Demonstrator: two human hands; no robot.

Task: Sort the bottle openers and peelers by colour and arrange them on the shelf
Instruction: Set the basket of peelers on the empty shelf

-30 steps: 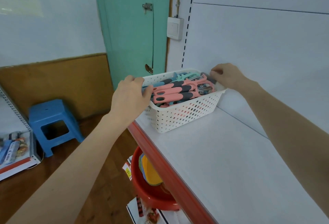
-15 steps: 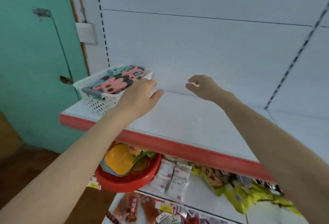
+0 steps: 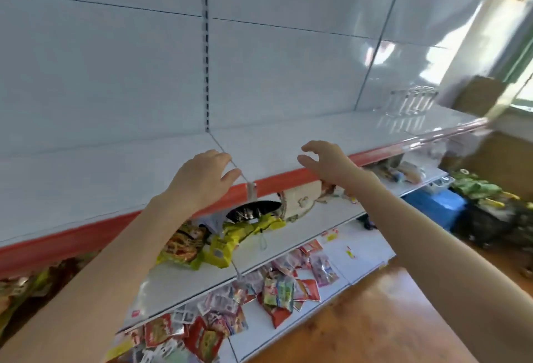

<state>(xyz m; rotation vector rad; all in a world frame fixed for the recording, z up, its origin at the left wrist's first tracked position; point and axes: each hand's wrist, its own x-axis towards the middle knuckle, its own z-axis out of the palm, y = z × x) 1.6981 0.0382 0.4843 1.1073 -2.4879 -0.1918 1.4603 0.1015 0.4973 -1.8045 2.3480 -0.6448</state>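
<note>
Both hands hovered empty over the red front edge of the white top shelf (image 3: 101, 178). The left hand (image 3: 202, 178) had its fingers loosely spread, and the right hand (image 3: 328, 166), at its 3 o'clock, was half-curled round nothing. No bottle openers or peelers were in view, so none could be counted. Such tools would probably be light and stiff with sharp heads, best taken by the handle. One wire rack (image 3: 409, 101) stood at 2 o'clock. Snack packets (image 3: 277, 290) lay on two lower shelves (image 3: 366, 250).
</note>
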